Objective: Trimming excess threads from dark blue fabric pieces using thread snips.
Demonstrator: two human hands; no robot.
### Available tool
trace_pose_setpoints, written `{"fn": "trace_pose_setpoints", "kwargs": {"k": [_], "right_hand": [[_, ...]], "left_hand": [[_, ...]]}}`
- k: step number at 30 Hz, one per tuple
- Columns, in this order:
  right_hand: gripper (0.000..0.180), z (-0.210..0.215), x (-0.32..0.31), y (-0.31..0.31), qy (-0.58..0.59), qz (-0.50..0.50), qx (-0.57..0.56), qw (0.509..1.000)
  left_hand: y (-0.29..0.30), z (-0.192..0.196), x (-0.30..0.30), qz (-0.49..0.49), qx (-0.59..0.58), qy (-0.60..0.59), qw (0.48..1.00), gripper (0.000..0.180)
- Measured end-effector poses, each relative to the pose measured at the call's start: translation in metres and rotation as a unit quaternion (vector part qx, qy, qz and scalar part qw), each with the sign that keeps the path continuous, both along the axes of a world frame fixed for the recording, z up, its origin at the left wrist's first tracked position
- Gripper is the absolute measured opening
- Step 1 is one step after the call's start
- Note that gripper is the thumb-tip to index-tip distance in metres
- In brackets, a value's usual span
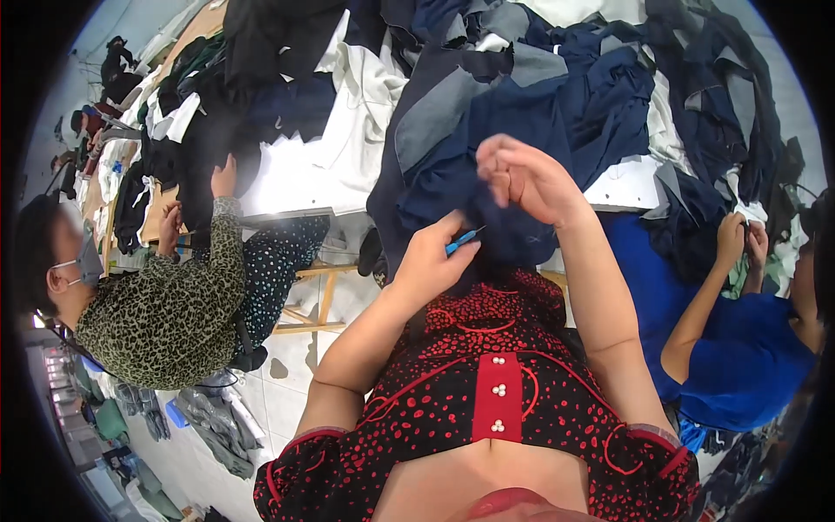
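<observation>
My left hand [435, 259] is closed around a slim blue tool with a thin dark tip [464, 241]; its exact kind is too small to tell. Raised a little higher and to the right, my right hand [528, 184] has loosely bent fingers, slightly smeared, and nothing shows in them. Beneath both hands lies a navy blue garment [522, 117] that drapes off the table edge onto my lap. Grey fabric panels [435, 113] lie in the same heap.
White cloth [361, 109] and dark garments cover the white table [291, 178] to the left. At left a masked person in a spotted top [165, 322] works nearby; at right a person in blue [748, 348] handles cloth. Bagged goods [217, 426] lie on the tiled floor.
</observation>
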State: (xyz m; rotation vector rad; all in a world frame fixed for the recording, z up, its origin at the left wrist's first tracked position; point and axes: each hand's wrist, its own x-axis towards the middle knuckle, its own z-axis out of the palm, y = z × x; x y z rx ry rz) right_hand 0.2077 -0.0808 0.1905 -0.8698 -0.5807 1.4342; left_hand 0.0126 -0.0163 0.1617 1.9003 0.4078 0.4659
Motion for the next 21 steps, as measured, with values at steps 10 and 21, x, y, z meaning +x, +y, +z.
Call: {"fn": "trace_pose_setpoints", "kwargs": {"k": [10,21], "right_hand": [[0.03,-0.008,-0.066,-0.047,-0.619,-0.159,0.105,0.762],[0.037,0.028,0.016,-0.049,-0.35,-0.083,-0.012,0.933]], "left_hand": [[0.026,0.0,-0.02,0.12,-0.515,-0.105,0.843,0.024],[0.041,0.025,-0.042,0.078,-0.399,-0.084,0.91,0.016]]}}
